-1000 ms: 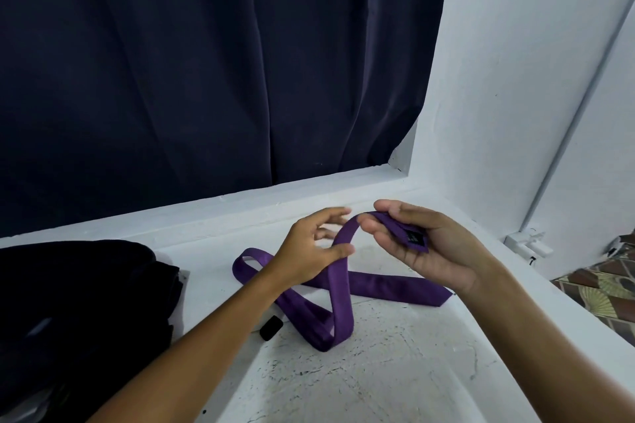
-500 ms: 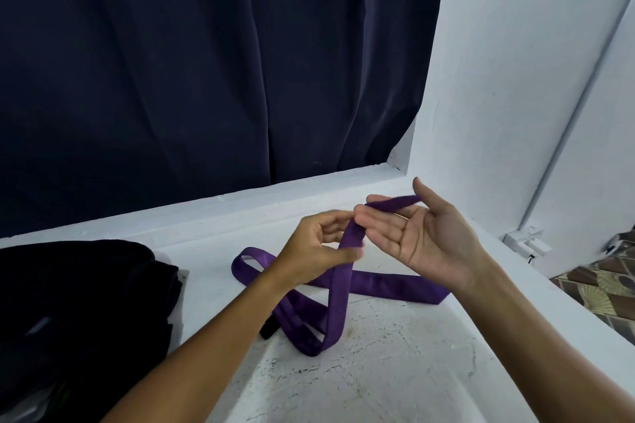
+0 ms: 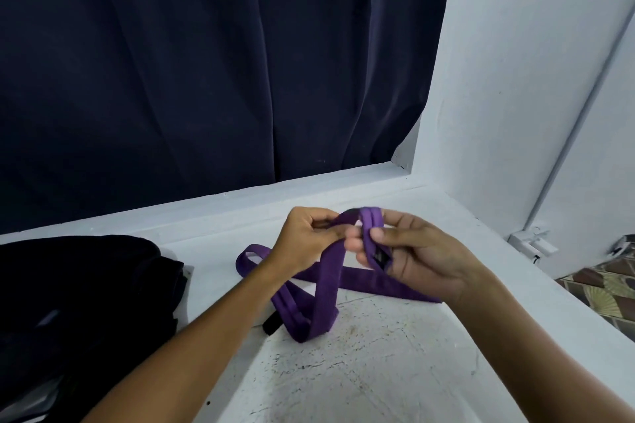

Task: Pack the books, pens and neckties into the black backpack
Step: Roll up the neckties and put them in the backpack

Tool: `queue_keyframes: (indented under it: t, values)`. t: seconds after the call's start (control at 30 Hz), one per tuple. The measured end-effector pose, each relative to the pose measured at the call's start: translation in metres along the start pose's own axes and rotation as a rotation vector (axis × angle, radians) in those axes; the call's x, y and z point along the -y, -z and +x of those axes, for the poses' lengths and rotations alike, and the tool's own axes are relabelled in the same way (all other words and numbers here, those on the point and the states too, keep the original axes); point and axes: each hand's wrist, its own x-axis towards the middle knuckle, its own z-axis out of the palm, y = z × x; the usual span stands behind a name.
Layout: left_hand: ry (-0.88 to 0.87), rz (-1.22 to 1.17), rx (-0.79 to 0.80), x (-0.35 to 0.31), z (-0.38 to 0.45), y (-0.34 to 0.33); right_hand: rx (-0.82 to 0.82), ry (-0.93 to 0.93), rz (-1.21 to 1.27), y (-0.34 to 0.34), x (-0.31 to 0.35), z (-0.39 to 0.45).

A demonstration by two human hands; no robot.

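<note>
No text, brand or number can be read; the small dark label on the necktie (image 3: pixel 379 256) is too blurred to make out.

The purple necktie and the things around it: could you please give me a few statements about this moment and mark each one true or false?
1. Both hands hold the purple necktie. True: the left hand and the right hand each grip it.
2. The necktie is already inside the black backpack. False: it is outside, part held up, the rest lying on the white surface.
3. The backpack lies to the left of the necktie. True.
4. The whole necktie is lifted off the surface. False: loops of it rest on the surface below the hands.
5. A dark curtain hangs behind the surface. True.
</note>
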Motion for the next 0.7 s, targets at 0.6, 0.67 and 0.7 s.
queue_keyframes:
  t: [0.6,0.67,0.7]
  values:
    - [0.426,-0.366,0.238,-0.011,-0.057,-0.024,-0.434,0.331,0.019,0.025,0.022,0.050]
    - [0.422,-0.311,0.265,-0.017,-0.060,-0.022,-0.465,0.345,0.008,0.031,0.022,0.050]
    - [0.420,-0.288,0.284,-0.020,-0.061,-0.020,-0.480,0.346,0.006,0.034,0.022,0.050]
